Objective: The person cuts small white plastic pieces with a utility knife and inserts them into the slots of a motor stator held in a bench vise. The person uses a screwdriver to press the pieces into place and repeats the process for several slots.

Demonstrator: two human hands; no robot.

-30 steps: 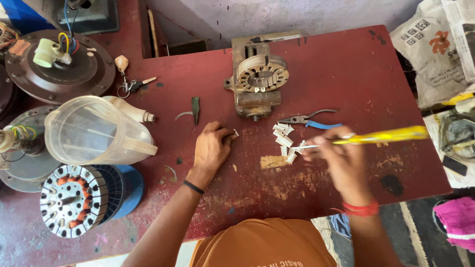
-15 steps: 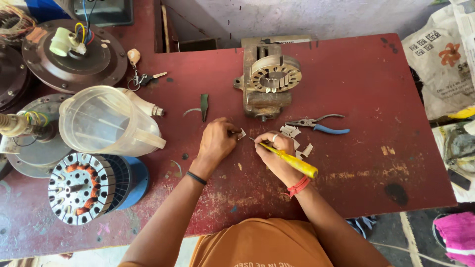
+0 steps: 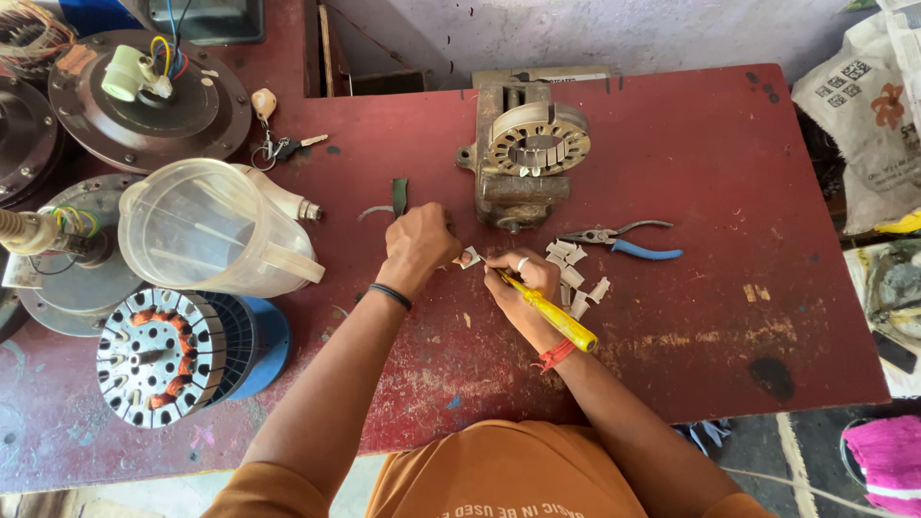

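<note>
a clear plastic jug (image 3: 216, 230) lies on its side on the red table (image 3: 729, 163), nothing visible inside. the left hand (image 3: 419, 245) pinches a small white paper piece (image 3: 470, 257) against the tabletop. the right hand (image 3: 523, 283) is closed around a yellow-handled screwdriver (image 3: 547, 312), tip at that piece. more white pieces (image 3: 574, 278) lie just beside it, near blue-handled pliers (image 3: 624, 240) and a metal stator (image 3: 526, 153).
</note>
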